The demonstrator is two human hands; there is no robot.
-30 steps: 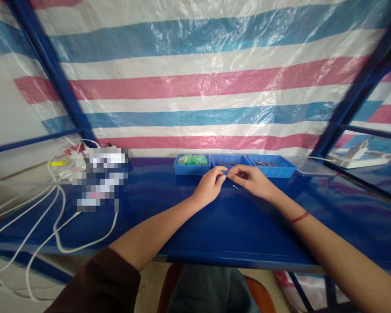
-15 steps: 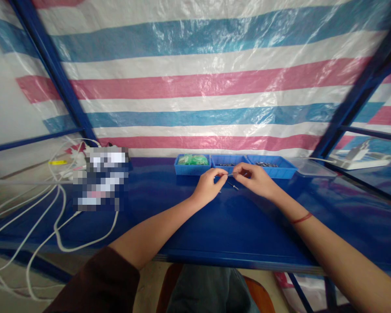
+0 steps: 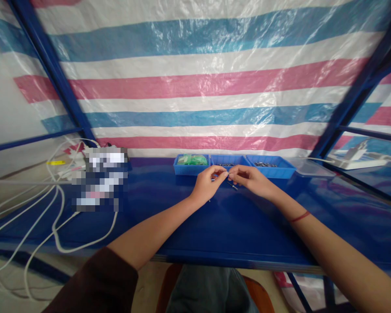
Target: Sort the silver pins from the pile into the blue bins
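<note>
My left hand (image 3: 207, 184) and my right hand (image 3: 251, 180) meet fingertip to fingertip over the blue table (image 3: 215, 226), just in front of the middle blue tray (image 3: 227, 162). Both pinch a small thin metal part (image 3: 228, 174) between thumb and forefinger; it is too small to make out in detail. Another thin dark metal piece (image 3: 233, 186) lies on the table under my right hand. A red band circles my right wrist.
Three blue trays stand in a row at the back: the left one (image 3: 191, 164) holds green bits, the right one (image 3: 270, 166) dark metal parts. A clear plastic lid (image 3: 310, 167) lies further right. White cables (image 3: 57, 217) and a blurred box (image 3: 101, 180) sit at the left.
My hands drew closer together, so the fingertips now touch around the small part. The arms stayed in about the same place.
</note>
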